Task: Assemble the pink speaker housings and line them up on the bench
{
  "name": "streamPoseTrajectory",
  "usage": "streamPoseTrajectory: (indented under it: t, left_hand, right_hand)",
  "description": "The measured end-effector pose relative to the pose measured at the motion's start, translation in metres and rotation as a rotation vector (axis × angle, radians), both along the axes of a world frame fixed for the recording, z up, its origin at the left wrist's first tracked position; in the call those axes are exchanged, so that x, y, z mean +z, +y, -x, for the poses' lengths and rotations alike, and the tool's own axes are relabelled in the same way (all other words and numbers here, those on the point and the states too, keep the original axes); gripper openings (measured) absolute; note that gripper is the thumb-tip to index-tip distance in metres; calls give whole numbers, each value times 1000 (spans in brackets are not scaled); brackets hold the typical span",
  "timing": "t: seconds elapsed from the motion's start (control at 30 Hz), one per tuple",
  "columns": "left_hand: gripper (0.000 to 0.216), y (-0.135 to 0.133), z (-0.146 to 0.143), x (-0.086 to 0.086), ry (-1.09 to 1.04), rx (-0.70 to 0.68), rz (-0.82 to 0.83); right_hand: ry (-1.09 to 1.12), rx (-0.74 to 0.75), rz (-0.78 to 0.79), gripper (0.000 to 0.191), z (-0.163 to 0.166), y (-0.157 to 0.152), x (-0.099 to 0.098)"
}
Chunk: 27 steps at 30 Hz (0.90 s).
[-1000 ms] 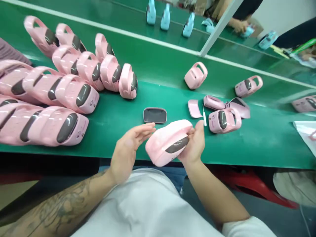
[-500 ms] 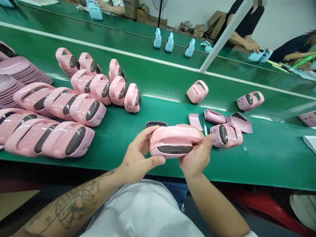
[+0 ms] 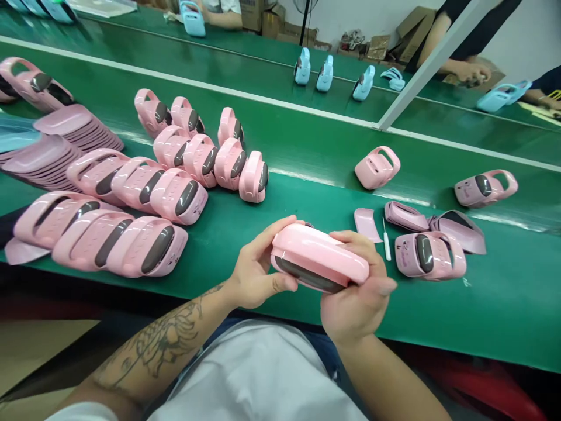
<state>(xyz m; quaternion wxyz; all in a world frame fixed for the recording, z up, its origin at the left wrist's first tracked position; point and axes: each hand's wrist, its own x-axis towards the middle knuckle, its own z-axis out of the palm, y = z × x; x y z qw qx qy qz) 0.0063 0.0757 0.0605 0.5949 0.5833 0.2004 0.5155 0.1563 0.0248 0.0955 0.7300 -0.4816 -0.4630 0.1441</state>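
In front of me I hold a glossy pink plastic case with a carrying handle (image 3: 319, 251) and a dark grey window strip along its near side. My left hand (image 3: 258, 272) is closed round its left end, thumb at the front. Round the right end is my right hand (image 3: 357, 286), fingers over the top and thumb raised. The case is tilted, right end lower, clear of the green bench. A dark edge of another part shows just behind it. To the right lies a screwdriver with a white handle (image 3: 387, 246) beside a curved pink panel (image 3: 367, 225).
Several finished-looking pink cases (image 3: 153, 245) stand in rows at left, near stacked pink covers (image 3: 79, 137). More pink parts (image 3: 458, 228) and a pink case (image 3: 430, 255) lie at right. A slanted white post (image 3: 421, 76) rises beyond. Co-workers handle blue cases (image 3: 193, 20) across the bench.
The view has swung left, so the bench items appear further right. The held case has tipped, its right end lower. A co-worker's hands at the far right are now away from the blue cases.
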Motion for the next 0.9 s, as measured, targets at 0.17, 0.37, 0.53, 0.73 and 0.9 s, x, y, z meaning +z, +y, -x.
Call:
streamPoseTrajectory:
  t: [0.17, 0.37, 0.53, 0.73, 0.9]
  left_hand:
    - [109, 12, 14, 14, 182, 215, -39]
    - [115, 13, 27, 35, 589, 254, -281]
    - [110, 0, 35, 23, 571, 246, -226]
    - [63, -39, 35, -4, 493, 363, 68]
    - [51, -49, 32, -1, 470, 435, 236]
  right_hand:
    - [-97, 152, 265, 44, -20, 0, 7]
    - [-370, 521, 515, 73, -40, 8, 25]
    - [-303, 585, 757, 75, -26, 5, 15]
    - [-154, 530, 876, 72, -3, -27, -22]
    - [-174, 534, 916, 66, 3, -37, -21]
